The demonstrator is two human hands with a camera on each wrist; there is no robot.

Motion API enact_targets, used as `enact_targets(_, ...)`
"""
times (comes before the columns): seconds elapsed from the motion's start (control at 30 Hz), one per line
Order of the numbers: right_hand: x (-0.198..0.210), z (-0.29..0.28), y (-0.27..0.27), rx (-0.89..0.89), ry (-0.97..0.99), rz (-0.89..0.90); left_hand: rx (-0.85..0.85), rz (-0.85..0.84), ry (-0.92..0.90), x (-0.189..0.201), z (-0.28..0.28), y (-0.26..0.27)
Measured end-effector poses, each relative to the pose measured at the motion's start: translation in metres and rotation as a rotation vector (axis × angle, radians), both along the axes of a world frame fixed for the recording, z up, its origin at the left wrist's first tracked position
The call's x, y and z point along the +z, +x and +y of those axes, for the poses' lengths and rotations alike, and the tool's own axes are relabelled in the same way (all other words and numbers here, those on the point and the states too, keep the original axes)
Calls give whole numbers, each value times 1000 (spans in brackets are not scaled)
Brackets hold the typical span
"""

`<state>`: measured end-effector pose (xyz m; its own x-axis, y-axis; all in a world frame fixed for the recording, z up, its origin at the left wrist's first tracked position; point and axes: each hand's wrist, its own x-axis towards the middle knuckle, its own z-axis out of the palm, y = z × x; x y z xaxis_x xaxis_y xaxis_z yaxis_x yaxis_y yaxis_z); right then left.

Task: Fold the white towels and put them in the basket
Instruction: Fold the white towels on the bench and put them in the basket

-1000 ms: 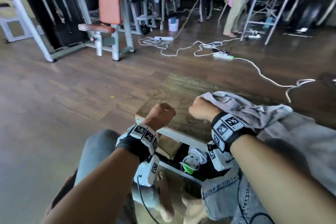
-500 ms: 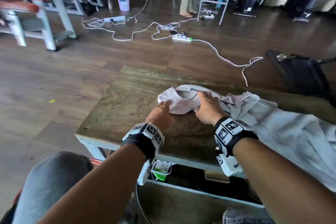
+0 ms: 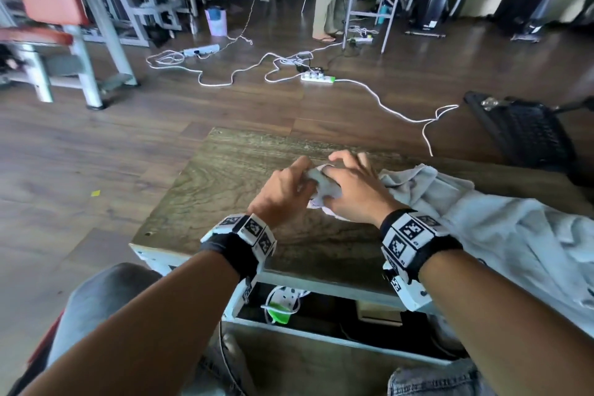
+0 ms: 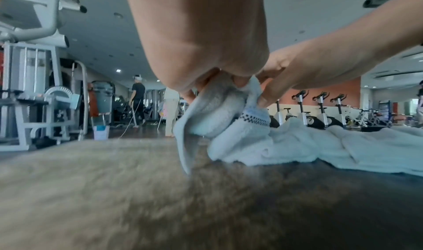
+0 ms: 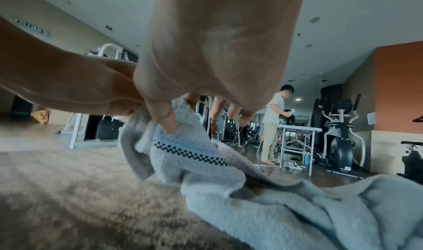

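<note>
Half a second ago my hands lay apart, flat on the crumpled end of the white towel point(image 3: 501, 228). Now they have come together and lifted that end a little off the wooden table point(image 3: 225, 177). My left hand point(image 3: 283, 193) pinches a bunched fold of the towel between thumb and curled fingers; the left wrist view shows the cloth hanging from that pinch, one flap trailing down to the tabletop. My right hand point(image 3: 350, 193) pinches the neighbouring hem between thumb and forefinger, and its other fingers point(image 3: 363, 159) fan out loosely above. The right wrist view shows its thumb pressed on the cloth just above a dark checkered stripe point(image 5: 192, 153). The two hands touch or nearly touch over the same bunch.

The rest of the towel runs rightwards from my hands, rumpled across the table's right half and off the right edge of the head view. The table's left half is bare wood, up to its far edge and near left corner. Beyond the far edge is wooden floor with white cables and a power strip point(image 3: 316, 77).

A black basket point(image 3: 527, 135) stands on the floor past the table's far right; I can see something pale at its rim but cannot tell what it is.
</note>
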<state>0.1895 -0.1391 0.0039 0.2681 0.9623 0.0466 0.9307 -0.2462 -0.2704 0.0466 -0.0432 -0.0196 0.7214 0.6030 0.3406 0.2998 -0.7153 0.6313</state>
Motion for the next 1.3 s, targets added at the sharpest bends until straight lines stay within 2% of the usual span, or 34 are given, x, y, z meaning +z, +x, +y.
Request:
enact_targets(0.17,53,-23,3,7,326,111,-32,-33,11,49,-8,-7)
enact_targets(0.23,75,-37,4,-65,428,158,-41,6,18,64,-10,-14)
enact_targets(0.33,104,-59,7,-162,589,159,55,54,30,81,-8,-31)
enact_targets(0.47,131,-89,3,-268,703,76,174,-162,170,118,-22,-51)
enact_targets(0.57,140,-112,-3,-303,786,56,195,-339,123,143,-32,-59)
enact_targets(0.63,138,-128,-4,-294,781,55,191,-379,70,149,-36,-65)
enact_targets(0.73,131,-154,-3,-289,575,-75,134,-368,20,147,-54,-73)
enact_targets(0.77,126,-162,-3,-293,481,-115,114,-342,12,143,-59,-75)
enact_targets(0.83,116,-178,-2,-309,281,-53,85,-219,22,134,-70,-78)
enact_targets(0.93,97,-196,2,-276,17,108,0,67,15,109,-77,-79)
enact_targets(1.03,76,-209,3,-173,-146,226,-76,398,-19,78,-82,-77)
enact_targets(1.1,54,-207,11,-222,-145,176,-87,499,-8,57,-76,-73)
enact_targets(1.17,29,-201,26,-310,-61,136,-60,504,-32,39,-67,-64)
enact_targets(1.3,-4,-179,46,-396,111,187,-43,509,-72,19,-55,-37)
